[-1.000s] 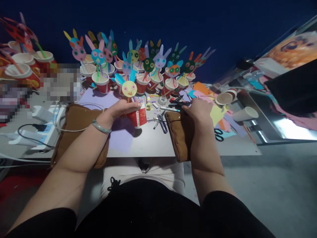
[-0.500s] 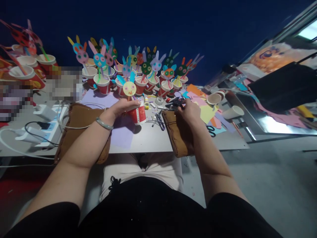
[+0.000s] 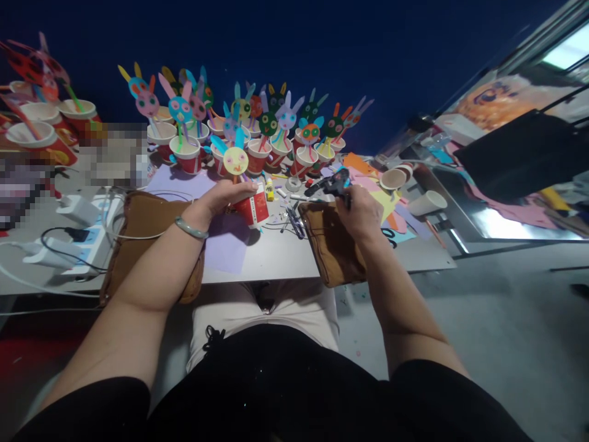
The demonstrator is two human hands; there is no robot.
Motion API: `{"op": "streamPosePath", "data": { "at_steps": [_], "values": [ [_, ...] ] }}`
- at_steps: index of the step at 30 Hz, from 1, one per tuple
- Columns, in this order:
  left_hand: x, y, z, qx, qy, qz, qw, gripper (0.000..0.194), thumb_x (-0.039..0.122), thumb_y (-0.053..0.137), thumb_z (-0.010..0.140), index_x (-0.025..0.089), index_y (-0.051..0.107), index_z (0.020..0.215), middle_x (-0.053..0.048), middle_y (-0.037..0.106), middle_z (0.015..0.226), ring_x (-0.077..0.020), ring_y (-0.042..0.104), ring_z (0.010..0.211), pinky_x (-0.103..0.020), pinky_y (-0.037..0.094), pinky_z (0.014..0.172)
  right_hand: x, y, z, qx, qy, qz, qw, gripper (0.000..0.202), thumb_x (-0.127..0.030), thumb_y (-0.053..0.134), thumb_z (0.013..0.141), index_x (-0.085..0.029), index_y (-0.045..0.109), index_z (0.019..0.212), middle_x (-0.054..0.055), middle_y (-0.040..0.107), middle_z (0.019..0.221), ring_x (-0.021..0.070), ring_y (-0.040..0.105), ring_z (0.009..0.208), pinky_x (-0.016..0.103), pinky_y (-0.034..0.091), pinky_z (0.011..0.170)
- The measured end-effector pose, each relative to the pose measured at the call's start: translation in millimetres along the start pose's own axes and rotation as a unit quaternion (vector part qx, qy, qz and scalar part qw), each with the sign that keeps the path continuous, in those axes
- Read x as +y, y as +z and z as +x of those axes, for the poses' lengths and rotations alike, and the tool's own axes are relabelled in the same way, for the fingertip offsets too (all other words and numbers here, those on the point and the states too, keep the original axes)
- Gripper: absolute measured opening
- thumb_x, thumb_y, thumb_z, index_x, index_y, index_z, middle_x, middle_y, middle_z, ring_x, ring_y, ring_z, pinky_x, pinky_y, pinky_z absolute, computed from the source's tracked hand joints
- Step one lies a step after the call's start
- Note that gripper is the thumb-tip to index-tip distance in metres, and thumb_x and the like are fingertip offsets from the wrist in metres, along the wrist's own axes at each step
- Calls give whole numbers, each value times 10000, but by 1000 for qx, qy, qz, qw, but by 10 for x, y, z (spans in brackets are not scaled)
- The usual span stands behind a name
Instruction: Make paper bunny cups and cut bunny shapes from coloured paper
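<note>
My left hand is wrapped around a red and white paper cup, which is tilted over the table. A round yellow paper rabbit face with blue ears stands up from the cup, just above my thumb. My right hand grips a black glue gun with a bit of blue on it, its nozzle pointing left. Below that hand lies a brown padded cloth pouch. Between the two hands are a dark purple pair of scissors or similar tool, small scraps and a yellow glue bottle.
Rows of red cups with paper animal faces stand along the back. Coloured paper sheets and loose paper cups lie at the right. A power strip with plugs and cables sits at the left beside another brown pouch.
My right hand has lifted the black glue gun a little off the table and turned it slightly. My left hand keeps its hold on the cup, and the view has shifted slightly.
</note>
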State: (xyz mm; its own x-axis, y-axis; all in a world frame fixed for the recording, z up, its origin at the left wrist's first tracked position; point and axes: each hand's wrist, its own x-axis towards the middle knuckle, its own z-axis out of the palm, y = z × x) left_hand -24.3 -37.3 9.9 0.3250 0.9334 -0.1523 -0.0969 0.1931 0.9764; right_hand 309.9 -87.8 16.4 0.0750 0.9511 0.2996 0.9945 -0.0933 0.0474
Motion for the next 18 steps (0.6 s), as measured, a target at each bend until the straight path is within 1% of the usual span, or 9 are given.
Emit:
{"op": "streamPosePath", "data": {
  "at_steps": [2, 3, 6, 9, 13, 18],
  "values": [
    [12, 7, -10, 1, -6, -7, 1000, 478, 462, 898, 571, 163, 657, 856, -22, 681, 720, -191, 656, 729, -335, 583, 724, 67, -33, -104, 21, 38, 5, 999, 372, -380, 441, 995, -156, 606, 1242, 204, 694, 1181, 344, 644, 1042, 399, 453, 801],
    [21, 13, -21, 0, -13, -12, 1000, 483, 465, 901, 569, 165, 656, 859, -25, 683, 719, -195, 656, 725, -341, 584, 716, 90, -35, -168, 20, 49, 7, 999, 373, -384, 442, 991, -156, 607, 1235, 205, 692, 1169, 347, 642, 1029, 402, 450, 792],
    [43, 33, -53, -6, -36, -20, 999, 452, 444, 895, 590, 171, 651, 856, -21, 670, 694, -199, 656, 712, -359, 584, 713, 118, 17, -356, -5, 70, 2, 998, 378, -391, 444, 985, -147, 620, 1215, 217, 693, 1149, 362, 640, 1001, 408, 435, 758],
    [46, 44, -58, 1, -42, -12, 999, 403, 400, 887, 602, 175, 642, 828, -11, 638, 647, -208, 660, 711, -370, 587, 716, 125, 104, -453, -29, 83, -6, 996, 378, -383, 442, 987, -141, 630, 1209, 226, 690, 1164, 361, 643, 982, 403, 422, 739],
    [37, 39, -33, 9, -36, -5, 999, 393, 401, 874, 609, 171, 652, 838, -22, 663, 681, -219, 669, 736, -372, 590, 705, 158, 163, -406, -37, 84, -9, 996, 356, -374, 458, 981, -148, 639, 1189, 221, 690, 1158, 350, 639, 970, 391, 415, 731],
    [20, 13, 4, 8, -33, -2, 999, 399, 404, 883, 589, 172, 658, 822, -20, 666, 691, -201, 654, 735, -353, 582, 704, 184, 136, -225, -46, 69, -4, 997, 353, -355, 464, 973, -159, 638, 1210, 217, 689, 1200, 358, 634, 1015, 397, 436, 755]
  ]
}}
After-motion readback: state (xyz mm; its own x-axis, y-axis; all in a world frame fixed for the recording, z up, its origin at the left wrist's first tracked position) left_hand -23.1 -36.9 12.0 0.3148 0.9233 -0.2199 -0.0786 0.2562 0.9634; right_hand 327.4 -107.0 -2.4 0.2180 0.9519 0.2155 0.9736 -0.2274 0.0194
